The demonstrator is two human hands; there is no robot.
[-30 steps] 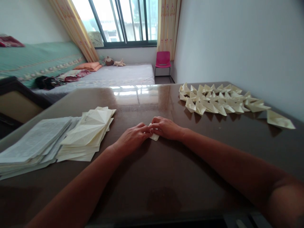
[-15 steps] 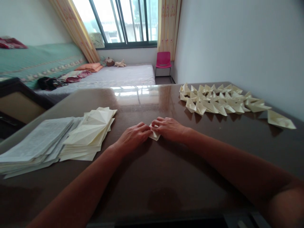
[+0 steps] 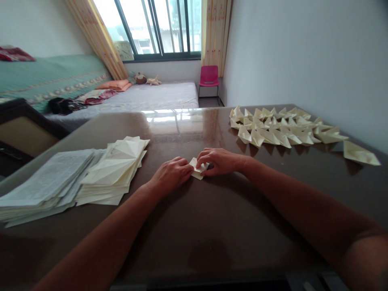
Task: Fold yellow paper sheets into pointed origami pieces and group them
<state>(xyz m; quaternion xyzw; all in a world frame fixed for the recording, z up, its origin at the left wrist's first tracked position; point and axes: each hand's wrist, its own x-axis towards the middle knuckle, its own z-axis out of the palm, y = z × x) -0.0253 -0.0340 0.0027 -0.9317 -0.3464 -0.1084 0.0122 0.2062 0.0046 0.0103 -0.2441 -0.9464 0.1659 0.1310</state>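
A small cream piece of folded paper (image 3: pixel 197 173) lies on the brown glossy table, between my two hands. At its left edge my left hand (image 3: pixel 176 169) is closed, the fingertips pressed together on the paper. My right hand (image 3: pixel 220 160) curls over the right side, its index finger on top of the paper and its thumb at the near right edge. The fingers partly hide the folds.
On the left lie a stack of creased cream sheets (image 3: pixel 113 165) and a pile of printed paper (image 3: pixel 48 173). Rows of folded paper boats (image 3: pixel 275 135) stand at the back right, with one single paper boat (image 3: pixel 360 154) nearer the right edge. The table (image 3: pixel 194 226) is shiny.
My right hand has shifted slightly right and its fingers have spread from the bunched grip, baring more of the folded paper. The left hand has stayed almost in place.
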